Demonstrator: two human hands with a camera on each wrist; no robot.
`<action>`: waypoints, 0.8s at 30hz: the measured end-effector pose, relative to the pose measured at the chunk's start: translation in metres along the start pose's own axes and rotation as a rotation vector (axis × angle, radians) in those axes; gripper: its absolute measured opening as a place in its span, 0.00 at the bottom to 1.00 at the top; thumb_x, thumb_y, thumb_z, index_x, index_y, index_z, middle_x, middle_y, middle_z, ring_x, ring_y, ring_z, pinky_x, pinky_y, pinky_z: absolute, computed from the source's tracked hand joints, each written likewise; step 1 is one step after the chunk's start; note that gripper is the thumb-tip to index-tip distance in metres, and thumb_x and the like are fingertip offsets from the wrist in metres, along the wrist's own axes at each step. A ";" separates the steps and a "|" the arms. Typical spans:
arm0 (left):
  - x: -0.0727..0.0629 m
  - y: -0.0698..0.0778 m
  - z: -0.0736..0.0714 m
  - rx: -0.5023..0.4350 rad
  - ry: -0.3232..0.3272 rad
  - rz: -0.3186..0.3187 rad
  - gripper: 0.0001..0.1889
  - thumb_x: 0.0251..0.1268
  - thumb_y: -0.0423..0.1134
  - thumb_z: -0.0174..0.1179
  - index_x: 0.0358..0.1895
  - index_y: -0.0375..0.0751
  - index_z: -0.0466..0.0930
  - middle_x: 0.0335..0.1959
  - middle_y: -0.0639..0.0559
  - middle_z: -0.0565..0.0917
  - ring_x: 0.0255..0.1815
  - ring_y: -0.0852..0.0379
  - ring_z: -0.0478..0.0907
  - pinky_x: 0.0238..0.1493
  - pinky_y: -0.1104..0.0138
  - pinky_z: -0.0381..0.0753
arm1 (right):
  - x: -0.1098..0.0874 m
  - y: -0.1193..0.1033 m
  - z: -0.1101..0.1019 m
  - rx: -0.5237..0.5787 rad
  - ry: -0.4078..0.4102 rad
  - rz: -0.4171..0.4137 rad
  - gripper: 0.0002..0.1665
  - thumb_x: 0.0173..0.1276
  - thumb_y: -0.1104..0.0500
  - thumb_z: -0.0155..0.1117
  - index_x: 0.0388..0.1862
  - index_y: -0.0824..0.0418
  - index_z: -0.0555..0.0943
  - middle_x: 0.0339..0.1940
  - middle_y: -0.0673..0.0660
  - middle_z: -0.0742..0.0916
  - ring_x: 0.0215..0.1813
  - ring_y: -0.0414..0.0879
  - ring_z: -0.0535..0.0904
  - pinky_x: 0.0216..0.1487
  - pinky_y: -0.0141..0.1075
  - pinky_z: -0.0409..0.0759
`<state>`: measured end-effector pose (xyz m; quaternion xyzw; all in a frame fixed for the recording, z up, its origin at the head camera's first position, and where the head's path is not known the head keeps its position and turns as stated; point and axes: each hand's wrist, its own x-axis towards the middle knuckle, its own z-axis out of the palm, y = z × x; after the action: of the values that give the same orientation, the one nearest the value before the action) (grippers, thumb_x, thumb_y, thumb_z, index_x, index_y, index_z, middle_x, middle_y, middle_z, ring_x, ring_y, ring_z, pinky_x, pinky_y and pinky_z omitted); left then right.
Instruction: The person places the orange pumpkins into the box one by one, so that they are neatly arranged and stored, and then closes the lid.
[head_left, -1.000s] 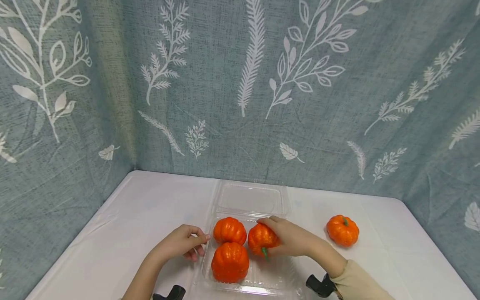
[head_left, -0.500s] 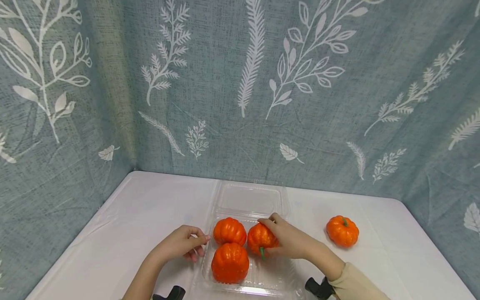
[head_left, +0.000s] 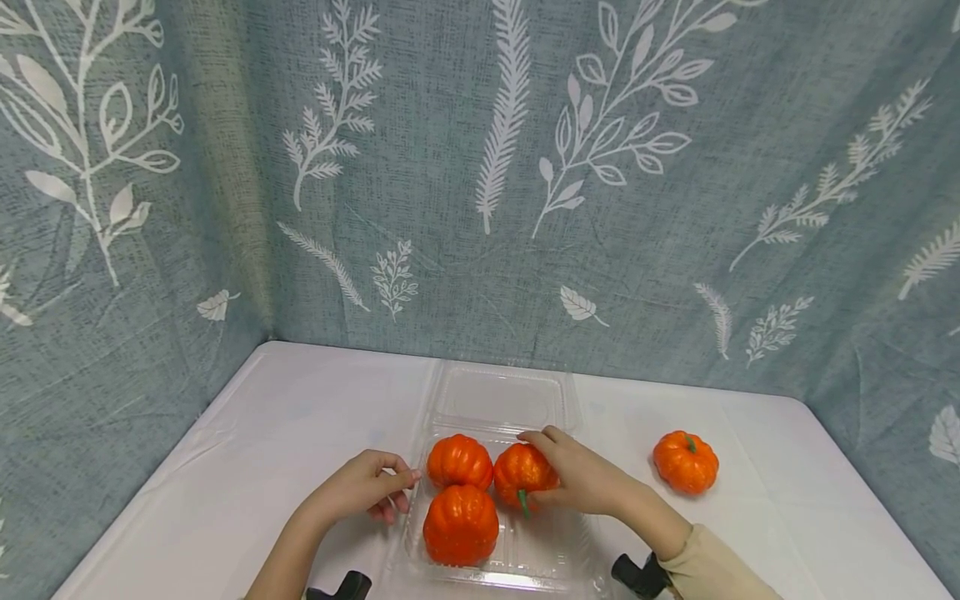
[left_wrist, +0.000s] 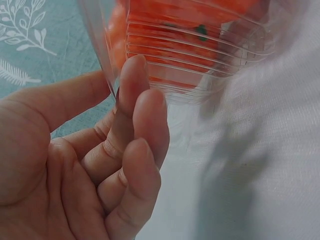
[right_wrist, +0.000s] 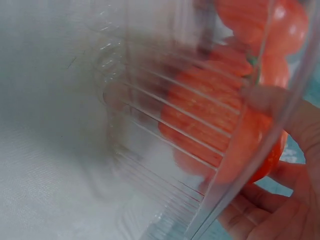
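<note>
A clear plastic clamshell container (head_left: pixel 543 550) lies on the table with its lid (head_left: pixel 502 398) folded back. My left hand (head_left: pixel 371 485) pinches the container's left rim between thumb and fingers; the left wrist view shows the fingertips (left_wrist: pixel 135 75) against the ridged outer wall. Inside, my right hand (head_left: pixel 581 475) grips an orange toy pumpkin (head_left: pixel 522 473), its thumb close to the green stem (head_left: pixel 523 502) and its fingers round the far side. Two more pumpkins fill the left side, a rear pumpkin (head_left: pixel 459 462) and a front pumpkin (head_left: pixel 461 527). The right wrist view shows the gripped pumpkin (right_wrist: pixel 200 120) through the wall.
Another orange pumpkin (head_left: pixel 686 462) with a green stem sits on the white-covered table (head_left: pixel 315 400), right of the container. A grey-green curtain (head_left: pixel 450 275) with white leaf prints stands behind and at both sides.
The right hand's pumpkin has shifted slightly left toward the rear pumpkin, and its stem has swung a little left. The left hand has stayed at the rim.
</note>
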<state>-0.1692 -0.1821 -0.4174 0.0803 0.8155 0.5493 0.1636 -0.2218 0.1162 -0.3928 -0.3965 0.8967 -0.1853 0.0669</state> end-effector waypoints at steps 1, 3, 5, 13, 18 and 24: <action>0.000 0.000 0.000 0.000 0.000 0.000 0.15 0.65 0.43 0.55 0.29 0.32 0.76 0.17 0.50 0.80 0.13 0.62 0.71 0.21 0.67 0.78 | 0.000 0.000 0.000 0.007 0.000 0.002 0.39 0.53 0.56 0.71 0.61 0.65 0.66 0.46 0.56 0.75 0.48 0.49 0.74 0.50 0.44 0.76; 0.001 0.000 0.000 0.003 0.000 0.000 0.15 0.65 0.43 0.55 0.29 0.31 0.76 0.17 0.50 0.80 0.13 0.62 0.72 0.21 0.67 0.78 | 0.000 0.000 -0.001 0.022 0.000 0.008 0.38 0.53 0.55 0.71 0.61 0.65 0.66 0.48 0.57 0.75 0.49 0.50 0.75 0.51 0.44 0.76; 0.001 -0.001 0.000 0.005 -0.001 -0.001 0.15 0.65 0.43 0.55 0.29 0.31 0.76 0.18 0.49 0.80 0.13 0.62 0.72 0.21 0.67 0.78 | -0.001 0.001 -0.001 0.040 0.007 0.014 0.39 0.53 0.54 0.71 0.60 0.65 0.66 0.49 0.58 0.75 0.51 0.50 0.75 0.52 0.45 0.76; 0.001 -0.001 0.001 0.007 0.002 -0.004 0.15 0.66 0.44 0.55 0.30 0.32 0.76 0.18 0.49 0.80 0.14 0.62 0.72 0.21 0.67 0.78 | -0.003 0.006 0.001 0.051 0.058 0.008 0.38 0.53 0.53 0.72 0.59 0.65 0.67 0.47 0.55 0.74 0.46 0.47 0.74 0.47 0.39 0.78; 0.000 0.000 0.001 0.004 0.005 -0.010 0.16 0.66 0.44 0.55 0.30 0.32 0.76 0.18 0.49 0.80 0.14 0.62 0.72 0.21 0.66 0.78 | -0.004 0.008 0.000 0.056 0.088 -0.004 0.36 0.52 0.55 0.72 0.58 0.64 0.69 0.45 0.54 0.75 0.46 0.48 0.75 0.46 0.37 0.78; -0.001 0.002 0.001 0.006 0.006 -0.011 0.16 0.65 0.44 0.55 0.30 0.32 0.76 0.17 0.49 0.80 0.14 0.62 0.72 0.21 0.66 0.79 | -0.006 0.010 -0.001 0.056 0.105 -0.010 0.35 0.53 0.56 0.72 0.58 0.64 0.69 0.45 0.54 0.76 0.47 0.49 0.75 0.46 0.38 0.77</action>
<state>-0.1683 -0.1806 -0.4163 0.0744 0.8180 0.5463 0.1639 -0.2247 0.1275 -0.3955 -0.3887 0.8914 -0.2311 0.0299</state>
